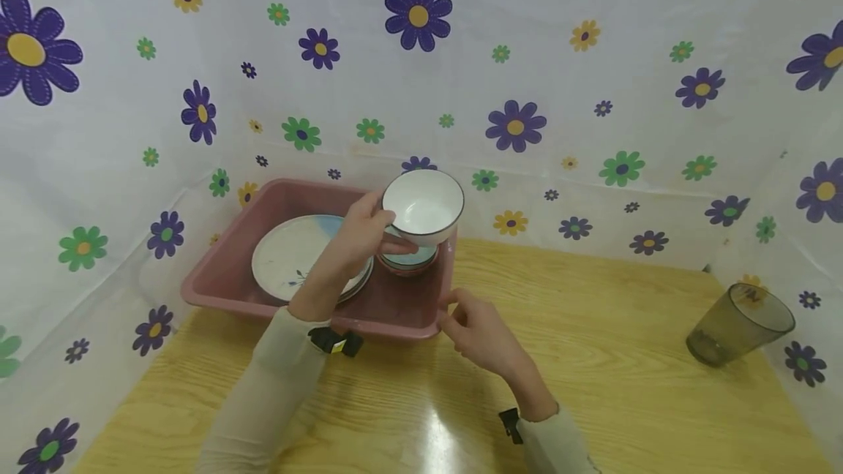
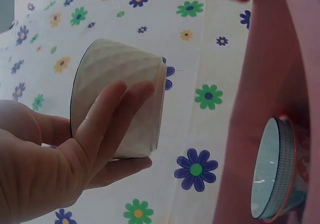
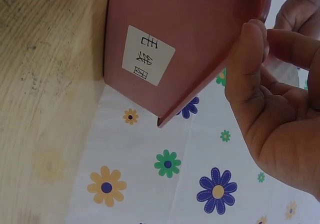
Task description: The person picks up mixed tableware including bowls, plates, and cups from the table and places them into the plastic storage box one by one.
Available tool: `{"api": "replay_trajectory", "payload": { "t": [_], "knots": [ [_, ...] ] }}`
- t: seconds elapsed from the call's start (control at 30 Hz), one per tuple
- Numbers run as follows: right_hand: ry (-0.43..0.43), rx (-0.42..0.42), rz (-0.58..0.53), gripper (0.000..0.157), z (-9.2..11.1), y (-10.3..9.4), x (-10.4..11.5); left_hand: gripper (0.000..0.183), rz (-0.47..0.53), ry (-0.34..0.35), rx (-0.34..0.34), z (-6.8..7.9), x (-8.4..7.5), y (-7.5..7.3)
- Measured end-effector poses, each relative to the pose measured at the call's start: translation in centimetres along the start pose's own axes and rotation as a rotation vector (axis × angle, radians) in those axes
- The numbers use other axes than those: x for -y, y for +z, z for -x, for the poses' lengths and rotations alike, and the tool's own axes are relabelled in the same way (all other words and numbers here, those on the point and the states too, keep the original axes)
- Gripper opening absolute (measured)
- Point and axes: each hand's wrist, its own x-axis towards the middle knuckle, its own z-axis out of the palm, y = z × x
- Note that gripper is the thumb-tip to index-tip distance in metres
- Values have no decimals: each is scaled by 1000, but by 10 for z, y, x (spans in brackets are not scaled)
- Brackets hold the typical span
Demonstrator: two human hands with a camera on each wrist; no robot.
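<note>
My left hand [image 1: 358, 232] holds a white bowl [image 1: 424, 203] with a dark rim, raised above the right end of a pink plastic basin [image 1: 227, 269]. Its mouth tilts toward the head camera. The left wrist view shows the bowl's dimpled outer wall [image 2: 120, 63] with fingers laid along it. At the basin's near right corner, my right hand [image 1: 484, 335] pinches the rim between thumb and fingers. Inside the basin, a stack of white plates [image 1: 283, 258] lies on the left. A small stack of bowls [image 1: 410, 260] stands beside them, partly hidden under the raised bowl.
A tinted drinking glass [image 1: 737, 324] stands on the wooden table [image 1: 579, 357] at the far right. Flower-printed sheeting [image 1: 546, 79] hangs behind and along both sides. A white handwritten label [image 3: 148, 56] is stuck to the basin's outer wall.
</note>
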Motion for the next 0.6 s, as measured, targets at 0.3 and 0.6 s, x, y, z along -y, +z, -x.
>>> {"api": "replay_trajectory", "payload": {
  "t": [0.3,0.6],
  "knots": [
    [-17,-23,-25,7,0,8,-3,52,-35,-21,1,-20,11,-11],
    [-30,-22,-30,6,0,9,-2,53,-72,-70,-35,-34,14,-19]
  ]
}}
